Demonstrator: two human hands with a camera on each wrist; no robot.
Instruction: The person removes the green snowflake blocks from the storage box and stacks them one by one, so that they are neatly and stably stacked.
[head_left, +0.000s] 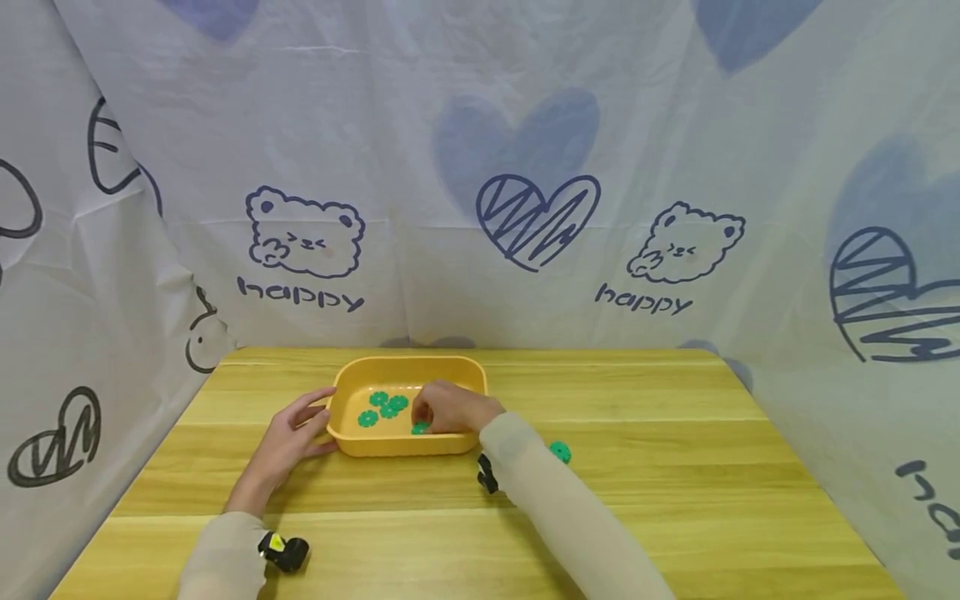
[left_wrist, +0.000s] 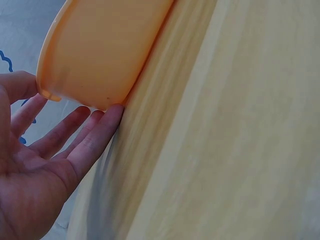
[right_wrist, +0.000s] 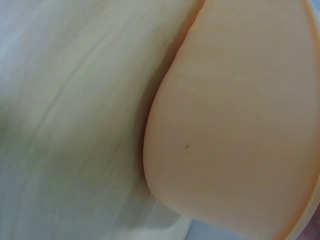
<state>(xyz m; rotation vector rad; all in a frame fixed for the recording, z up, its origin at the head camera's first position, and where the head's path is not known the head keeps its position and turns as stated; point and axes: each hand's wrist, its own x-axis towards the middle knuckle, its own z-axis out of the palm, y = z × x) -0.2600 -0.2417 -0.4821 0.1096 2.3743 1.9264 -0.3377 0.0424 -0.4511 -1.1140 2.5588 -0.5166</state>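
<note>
A yellow plastic tub (head_left: 408, 448) stands on the table, with several small green notched discs (head_left: 367, 418) lying on its floor. My left hand (head_left: 288, 435) is at the tub's left end, fingers extended. In the left wrist view, that hand's fingertips (left_wrist: 116, 111) touch the tub's outer wall near its base and its rim. My right hand (head_left: 450, 407) reaches over the near rim into the tub's right part, fingers bent downward, pinching a green disc (head_left: 421, 428) close to the front wall. The right wrist view shows mainly the tub's outside (right_wrist: 235, 120); the right fingers are hidden there.
Another green disc (head_left: 559, 452) lies on the wood-grain table (head_left: 660, 417), right of the tub and beside the right sleeve (head_left: 555, 500). A white printed cloth (head_left: 420, 275) hangs behind the table and along both sides.
</note>
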